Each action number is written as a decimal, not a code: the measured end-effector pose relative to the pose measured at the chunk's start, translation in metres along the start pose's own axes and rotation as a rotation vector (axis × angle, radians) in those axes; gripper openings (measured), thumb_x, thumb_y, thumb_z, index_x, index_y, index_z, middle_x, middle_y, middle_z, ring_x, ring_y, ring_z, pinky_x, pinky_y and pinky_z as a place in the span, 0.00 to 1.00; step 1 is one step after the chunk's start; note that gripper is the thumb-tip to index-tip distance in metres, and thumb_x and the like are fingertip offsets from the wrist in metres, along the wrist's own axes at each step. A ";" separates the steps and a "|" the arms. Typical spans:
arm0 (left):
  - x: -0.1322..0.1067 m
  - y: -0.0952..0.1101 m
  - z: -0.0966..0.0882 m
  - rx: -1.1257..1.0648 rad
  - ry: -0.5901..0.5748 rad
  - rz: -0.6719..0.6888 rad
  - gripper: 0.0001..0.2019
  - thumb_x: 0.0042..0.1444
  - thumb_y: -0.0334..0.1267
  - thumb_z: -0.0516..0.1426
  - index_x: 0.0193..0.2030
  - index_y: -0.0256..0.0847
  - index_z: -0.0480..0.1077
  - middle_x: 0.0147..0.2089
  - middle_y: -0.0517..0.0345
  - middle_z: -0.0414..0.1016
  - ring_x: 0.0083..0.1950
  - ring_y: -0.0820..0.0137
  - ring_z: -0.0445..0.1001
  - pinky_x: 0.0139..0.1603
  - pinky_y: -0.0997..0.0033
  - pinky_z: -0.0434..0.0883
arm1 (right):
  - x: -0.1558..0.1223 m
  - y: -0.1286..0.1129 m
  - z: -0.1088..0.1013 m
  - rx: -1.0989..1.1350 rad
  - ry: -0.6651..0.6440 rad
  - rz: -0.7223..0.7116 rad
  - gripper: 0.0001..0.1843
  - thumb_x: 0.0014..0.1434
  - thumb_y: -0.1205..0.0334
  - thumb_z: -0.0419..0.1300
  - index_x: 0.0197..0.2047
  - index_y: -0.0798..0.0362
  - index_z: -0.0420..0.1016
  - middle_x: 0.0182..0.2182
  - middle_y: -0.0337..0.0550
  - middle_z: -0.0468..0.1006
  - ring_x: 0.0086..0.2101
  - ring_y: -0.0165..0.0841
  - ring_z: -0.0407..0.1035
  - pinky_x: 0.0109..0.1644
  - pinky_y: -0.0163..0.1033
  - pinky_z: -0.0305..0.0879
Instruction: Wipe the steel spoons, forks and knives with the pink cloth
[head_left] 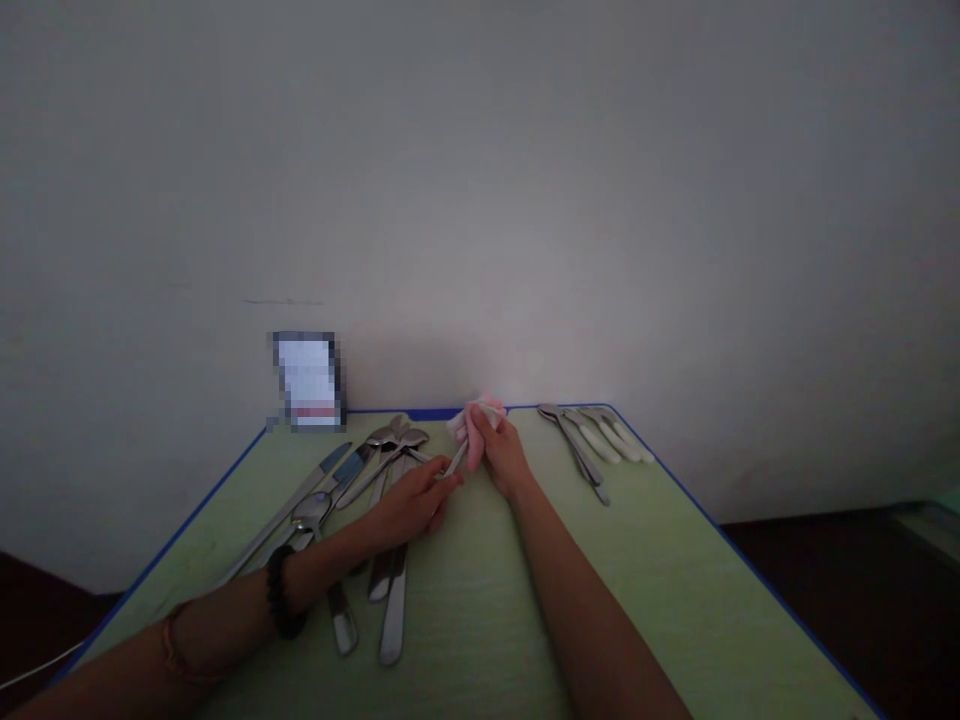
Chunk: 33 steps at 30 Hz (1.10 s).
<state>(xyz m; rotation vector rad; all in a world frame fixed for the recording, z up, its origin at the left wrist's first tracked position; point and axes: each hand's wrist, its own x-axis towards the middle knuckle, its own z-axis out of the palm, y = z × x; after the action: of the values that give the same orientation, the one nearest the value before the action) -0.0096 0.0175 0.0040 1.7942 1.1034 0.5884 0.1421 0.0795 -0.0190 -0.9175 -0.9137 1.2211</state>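
Observation:
My left hand (411,503) is closed on the handle of a metal piece of cutlery (455,459). The far end of that piece is hidden in a pink and white cloth (474,442), so I cannot tell its kind. My right hand (502,452) grips the cloth around it, thumb on top. Beneath and beside my left forearm lies a loose pile of cutlery, with a spoon (311,512), a table knife (307,487) and several metal handles (392,620) showing. Part of the pile is covered by the arm.
Right of my hands lie metal spoons (577,455) and several white-handled pieces of cutlery (600,438). A blurred device with a lit screen (307,380) leans on the wall (480,200) at the back left. The pale green table (480,620) has a blue edge and meets the wall.

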 end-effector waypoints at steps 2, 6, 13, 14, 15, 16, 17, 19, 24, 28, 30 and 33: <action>0.000 0.001 0.000 -0.010 -0.010 0.009 0.15 0.60 0.53 0.44 0.36 0.43 0.60 0.16 0.68 0.60 0.19 0.71 0.61 0.23 0.72 0.59 | 0.001 0.001 -0.001 -0.021 0.020 -0.013 0.23 0.45 0.41 0.66 0.31 0.54 0.78 0.21 0.38 0.77 0.25 0.30 0.69 0.33 0.35 0.66; 0.000 0.002 0.000 -0.019 -0.003 0.013 0.16 0.60 0.53 0.44 0.37 0.43 0.60 0.17 0.69 0.59 0.19 0.72 0.59 0.22 0.73 0.58 | -0.001 0.002 -0.002 -0.018 0.018 -0.006 0.21 0.46 0.44 0.66 0.35 0.54 0.78 0.24 0.37 0.78 0.26 0.30 0.69 0.33 0.34 0.65; 0.002 -0.002 -0.001 -0.015 0.001 0.003 0.16 0.60 0.55 0.44 0.36 0.44 0.59 0.20 0.68 0.58 0.20 0.72 0.59 0.22 0.73 0.57 | -0.001 -0.001 -0.002 0.017 -0.004 0.011 0.20 0.43 0.48 0.69 0.35 0.55 0.77 0.25 0.38 0.78 0.26 0.29 0.68 0.34 0.34 0.64; 0.002 -0.002 -0.002 0.010 -0.002 0.009 0.16 0.60 0.54 0.44 0.35 0.44 0.59 0.20 0.68 0.59 0.20 0.72 0.59 0.22 0.73 0.57 | 0.000 -0.001 -0.002 0.061 0.014 0.013 0.21 0.43 0.48 0.69 0.36 0.54 0.77 0.25 0.37 0.77 0.26 0.28 0.68 0.34 0.35 0.64; 0.002 -0.001 -0.002 0.047 -0.006 0.018 0.16 0.60 0.54 0.44 0.34 0.44 0.59 0.21 0.67 0.59 0.21 0.72 0.59 0.23 0.73 0.57 | 0.001 -0.001 -0.001 0.104 0.031 0.019 0.22 0.43 0.47 0.69 0.36 0.54 0.77 0.24 0.36 0.77 0.25 0.28 0.67 0.33 0.35 0.64; 0.002 -0.001 -0.002 0.092 -0.011 0.034 0.16 0.61 0.53 0.44 0.32 0.43 0.59 0.21 0.66 0.60 0.22 0.72 0.60 0.24 0.73 0.58 | 0.002 -0.002 -0.001 0.142 0.047 0.023 0.22 0.44 0.46 0.69 0.36 0.53 0.76 0.23 0.35 0.76 0.24 0.28 0.67 0.32 0.35 0.63; 0.002 0.000 -0.002 0.137 -0.019 0.052 0.16 0.61 0.52 0.44 0.31 0.43 0.60 0.21 0.65 0.60 0.23 0.72 0.60 0.25 0.72 0.58 | 0.002 -0.002 0.000 0.172 0.067 0.023 0.22 0.45 0.45 0.68 0.36 0.53 0.75 0.22 0.34 0.75 0.23 0.28 0.66 0.31 0.35 0.63; 0.001 0.002 -0.003 0.200 -0.036 0.088 0.17 0.62 0.50 0.43 0.29 0.42 0.60 0.22 0.65 0.60 0.24 0.71 0.61 0.28 0.72 0.59 | 0.002 -0.003 0.001 0.211 0.113 0.003 0.21 0.46 0.43 0.67 0.34 0.51 0.74 0.19 0.32 0.73 0.21 0.28 0.64 0.30 0.35 0.62; -0.002 0.003 -0.005 0.185 -0.111 0.129 0.15 0.62 0.46 0.44 0.29 0.42 0.61 0.22 0.65 0.61 0.25 0.72 0.63 0.29 0.73 0.60 | 0.002 -0.004 0.001 0.221 0.188 -0.028 0.21 0.46 0.41 0.66 0.30 0.52 0.74 0.19 0.34 0.73 0.22 0.29 0.64 0.30 0.36 0.62; -0.003 -0.001 -0.005 0.157 -0.101 0.116 0.15 0.63 0.45 0.44 0.29 0.42 0.61 0.21 0.65 0.61 0.24 0.72 0.63 0.29 0.73 0.60 | 0.003 -0.002 -0.001 0.155 0.176 0.034 0.24 0.47 0.38 0.64 0.26 0.53 0.74 0.20 0.38 0.75 0.23 0.30 0.66 0.31 0.36 0.62; -0.001 -0.002 -0.004 0.145 -0.075 0.096 0.16 0.64 0.46 0.43 0.28 0.43 0.59 0.21 0.65 0.62 0.24 0.71 0.63 0.29 0.72 0.61 | 0.002 -0.001 -0.003 0.078 0.076 0.086 0.25 0.47 0.38 0.63 0.24 0.54 0.75 0.20 0.39 0.75 0.23 0.30 0.66 0.29 0.36 0.61; 0.001 -0.003 -0.003 0.105 -0.044 0.060 0.17 0.64 0.47 0.41 0.27 0.43 0.58 0.20 0.65 0.61 0.23 0.71 0.62 0.29 0.71 0.62 | -0.002 0.001 -0.004 -0.071 -0.075 0.107 0.26 0.48 0.38 0.63 0.25 0.56 0.76 0.20 0.40 0.75 0.23 0.29 0.65 0.27 0.35 0.58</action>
<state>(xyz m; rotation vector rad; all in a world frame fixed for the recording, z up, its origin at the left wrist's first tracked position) -0.0132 0.0204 0.0026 1.9270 1.0712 0.5329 0.1449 0.0779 -0.0214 -0.9934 -0.9831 1.3280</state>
